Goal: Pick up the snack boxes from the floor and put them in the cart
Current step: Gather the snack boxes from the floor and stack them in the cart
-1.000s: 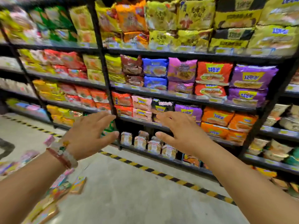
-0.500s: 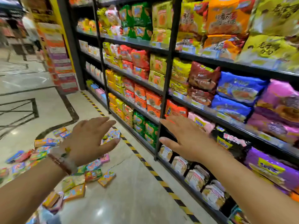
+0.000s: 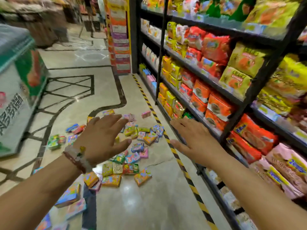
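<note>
On the glossy tiled floor [image 3: 149, 205] ahead of us lie the snack boxes [image 3: 132, 156], a loose scatter of small, bright cartons spread from near our left arm out toward the yellow-and-black hazard tape [image 3: 181, 165] that runs along the foot of the shelving. A few more boxes sit close under our left forearm, blurred at the lower left edge. We hold both arms out above the pile. Our left hand [image 3: 103, 138] is spread, palm down, fingers straight and apart, touching nothing; a beaded bracelet [image 3: 74, 158] circles that wrist. Our right hand [image 3: 194, 141] is likewise spread and flat, hovering over the tape line just beside the lowest shelf, with nothing in it. To our right stands the black shelf unit [image 3: 232, 98], packed with orange, yellow and red noodle packets. At the far left we see a green-and-white freezer cabinet [image 3: 18, 90], blurred. We cannot make out a cart anywhere.
</note>
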Motion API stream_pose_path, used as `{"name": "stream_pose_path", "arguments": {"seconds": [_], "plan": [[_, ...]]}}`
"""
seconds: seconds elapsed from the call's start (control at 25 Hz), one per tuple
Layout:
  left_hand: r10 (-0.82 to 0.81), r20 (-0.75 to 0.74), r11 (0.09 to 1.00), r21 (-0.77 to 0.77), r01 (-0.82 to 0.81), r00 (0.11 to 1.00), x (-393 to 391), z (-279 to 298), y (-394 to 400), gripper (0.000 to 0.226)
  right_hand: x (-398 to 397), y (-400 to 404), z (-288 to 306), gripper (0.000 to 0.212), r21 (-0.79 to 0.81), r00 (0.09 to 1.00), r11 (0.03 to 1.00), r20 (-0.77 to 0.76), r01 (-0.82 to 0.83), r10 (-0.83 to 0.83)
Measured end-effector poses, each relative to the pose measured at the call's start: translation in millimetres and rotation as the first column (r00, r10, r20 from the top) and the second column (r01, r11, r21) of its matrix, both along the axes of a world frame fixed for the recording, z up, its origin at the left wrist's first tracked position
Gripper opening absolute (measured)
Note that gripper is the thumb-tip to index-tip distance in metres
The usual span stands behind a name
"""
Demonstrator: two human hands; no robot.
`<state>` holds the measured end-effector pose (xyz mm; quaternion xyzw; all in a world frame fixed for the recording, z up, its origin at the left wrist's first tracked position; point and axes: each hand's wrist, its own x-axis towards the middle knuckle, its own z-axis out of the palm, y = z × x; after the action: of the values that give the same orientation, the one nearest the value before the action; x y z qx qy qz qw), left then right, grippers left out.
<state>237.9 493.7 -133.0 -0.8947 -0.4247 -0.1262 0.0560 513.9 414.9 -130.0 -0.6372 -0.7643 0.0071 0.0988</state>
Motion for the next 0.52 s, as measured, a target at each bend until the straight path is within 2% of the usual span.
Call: {"name": "stream_pose_path", "arguments": {"seconds": [0.08,0.24,0.52], "plan": [[0.023,-0.001,1.0,0.016,-0.023,1.0,-5.9,-10.5,40.2,0.069,-8.8,42.2,-14.7,0.084,0.005,1.0,1.0,-0.017,-0.026,0.026],[-0.008,-0.055,0.999,0.035,0.01,0.998,-6.1,-36.4,116.1,0.065,-14.8,116.2,-56.1,0.081,-0.014,0.998,1.0,-0.063,-0.027,0.026],[-0.008,-0.068,0.997,-0.078,0.002,0.998,17.7,-110.3,226.8,0.067,-1.0,227.7,-134.2,0.075,-0.036,0.992,0.998,-0.113,-0.053,0.049]]}}
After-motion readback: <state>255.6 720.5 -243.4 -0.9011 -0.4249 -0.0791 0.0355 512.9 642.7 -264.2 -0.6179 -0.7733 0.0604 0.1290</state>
